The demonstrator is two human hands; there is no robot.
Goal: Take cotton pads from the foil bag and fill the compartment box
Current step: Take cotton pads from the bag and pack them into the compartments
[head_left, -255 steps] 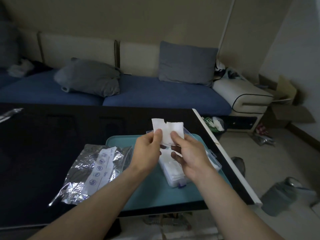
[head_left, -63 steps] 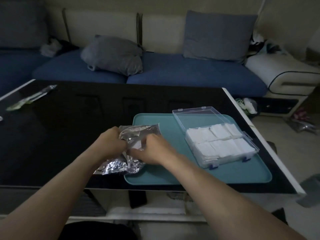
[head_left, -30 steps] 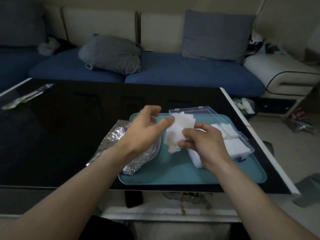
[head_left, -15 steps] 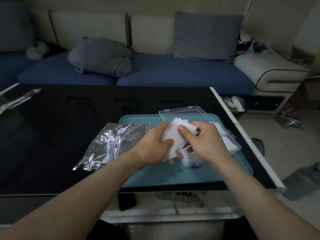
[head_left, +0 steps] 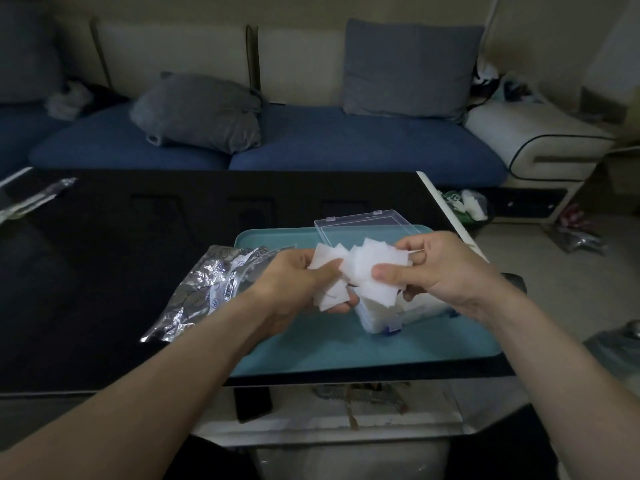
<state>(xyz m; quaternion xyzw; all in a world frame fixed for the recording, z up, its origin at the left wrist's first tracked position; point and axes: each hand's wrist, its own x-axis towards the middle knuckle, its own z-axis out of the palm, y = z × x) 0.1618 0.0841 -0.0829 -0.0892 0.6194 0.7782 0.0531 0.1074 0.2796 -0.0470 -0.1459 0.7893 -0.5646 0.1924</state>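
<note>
Both hands hold a bunch of white square cotton pads (head_left: 360, 270) above the teal tray (head_left: 346, 348). My left hand (head_left: 298, 282) grips the left part of the bunch, with some pads lying in its palm. My right hand (head_left: 440, 268) pinches the right part between thumb and fingers. The clear compartment box (head_left: 381, 317) sits on the tray right below my hands, mostly hidden, with white pads inside and its lid (head_left: 367, 226) lying open behind. The crinkled foil bag (head_left: 204, 289) lies left of the tray on the black table.
The black table (head_left: 121, 254) ends at a white edge on the right, just beyond the tray. A clear wrapper (head_left: 31, 199) lies at the table's far left. A blue sofa (head_left: 311, 140) with grey cushions stands behind. Clutter lies on the floor to the right.
Two seconds ago both hands were at the foil bag. They came away with a bunch of pads, brought it over the box, and now spread it apart between them.
</note>
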